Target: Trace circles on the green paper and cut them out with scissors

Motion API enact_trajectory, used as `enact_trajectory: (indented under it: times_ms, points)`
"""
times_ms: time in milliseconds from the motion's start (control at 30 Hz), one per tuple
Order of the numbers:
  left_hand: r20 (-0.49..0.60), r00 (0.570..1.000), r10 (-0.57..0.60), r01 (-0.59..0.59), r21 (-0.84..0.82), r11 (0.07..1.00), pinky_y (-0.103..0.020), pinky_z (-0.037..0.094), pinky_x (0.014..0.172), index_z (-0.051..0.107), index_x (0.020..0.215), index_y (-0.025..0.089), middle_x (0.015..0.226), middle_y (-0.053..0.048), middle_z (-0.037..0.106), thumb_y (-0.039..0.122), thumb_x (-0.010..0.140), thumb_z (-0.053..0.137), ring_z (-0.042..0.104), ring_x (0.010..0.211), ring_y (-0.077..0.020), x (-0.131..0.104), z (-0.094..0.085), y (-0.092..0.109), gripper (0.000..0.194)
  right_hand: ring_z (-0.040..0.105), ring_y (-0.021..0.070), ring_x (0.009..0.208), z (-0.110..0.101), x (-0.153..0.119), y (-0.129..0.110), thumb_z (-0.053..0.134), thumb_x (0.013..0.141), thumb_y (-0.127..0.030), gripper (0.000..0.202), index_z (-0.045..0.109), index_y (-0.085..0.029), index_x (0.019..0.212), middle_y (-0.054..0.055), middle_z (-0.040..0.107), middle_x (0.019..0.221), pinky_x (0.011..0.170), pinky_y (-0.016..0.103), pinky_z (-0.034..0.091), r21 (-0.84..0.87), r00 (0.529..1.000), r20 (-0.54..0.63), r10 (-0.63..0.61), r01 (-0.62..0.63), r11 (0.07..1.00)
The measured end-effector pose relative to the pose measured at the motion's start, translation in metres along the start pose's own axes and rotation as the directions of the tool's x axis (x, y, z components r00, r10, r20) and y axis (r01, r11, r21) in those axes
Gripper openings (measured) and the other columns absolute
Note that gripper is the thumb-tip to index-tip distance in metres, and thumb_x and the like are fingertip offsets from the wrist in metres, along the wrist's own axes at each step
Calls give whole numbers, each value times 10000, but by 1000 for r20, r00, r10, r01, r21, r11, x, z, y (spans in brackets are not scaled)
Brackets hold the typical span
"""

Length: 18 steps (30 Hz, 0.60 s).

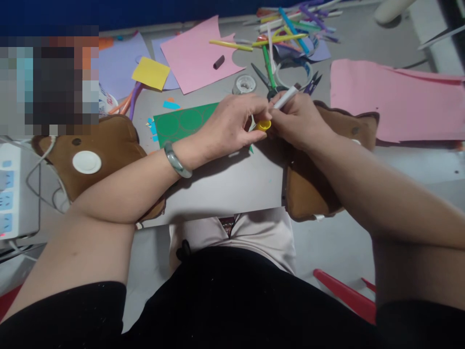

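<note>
My left hand (236, 121), with a bangle on its wrist, pinches a small hollow yellow ring (264, 125) between thumb and fingers. Close beside it, my right hand (296, 118) is closed around a white marker (286, 98) whose dark end points up and to the right. The fingertips of both hands almost meet. Under my left hand and forearm lies a green sheet (181, 123) with circles drawn on it, partly covered. A dark marker cap (219, 62) rests apart on pink paper (196, 53).
Beyond my hands are black scissors (262, 80), a small tape roll (244, 84), a larger tape roll (307, 72) and several coloured sticks (290, 36). Brown cushions (98, 150) lie on both sides. More pink paper (395, 106) is at right, a power strip (16, 189) at left.
</note>
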<state>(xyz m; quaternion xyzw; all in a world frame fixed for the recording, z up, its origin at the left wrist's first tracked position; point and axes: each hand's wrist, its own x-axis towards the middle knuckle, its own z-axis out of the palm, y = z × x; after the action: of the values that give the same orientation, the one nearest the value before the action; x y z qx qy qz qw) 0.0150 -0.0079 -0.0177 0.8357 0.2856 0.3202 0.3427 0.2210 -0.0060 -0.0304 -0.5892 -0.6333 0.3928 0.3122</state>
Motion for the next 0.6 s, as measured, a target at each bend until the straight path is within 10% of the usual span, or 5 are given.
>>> enact_trajectory:
  times_ms: [167, 600]
  points:
    - [6, 1000, 6, -6, 11, 1000, -424, 568, 742, 705, 887, 284, 922, -56, 783, 277, 837, 767, 723, 838, -253, -1, -1, 1, 80, 458, 76, 331, 4, -11, -19, 599, 891, 149, 434, 502, -212, 671, -113, 469, 377, 424, 202, 328, -92, 984, -90, 156, -164, 982]
    - [37, 998, -49, 47, 56, 997, -395, 585, 814, 742, 963, 259, 968, -49, 790, 216, 854, 762, 744, 908, -238, -3, -4, 9, 118, 496, 78, 357, -1, -25, -12, 603, 889, 87, 335, 558, -195, 714, -102, 517, 427, 402, 182, 332, 2, 987, -146, 73, -74, 997]
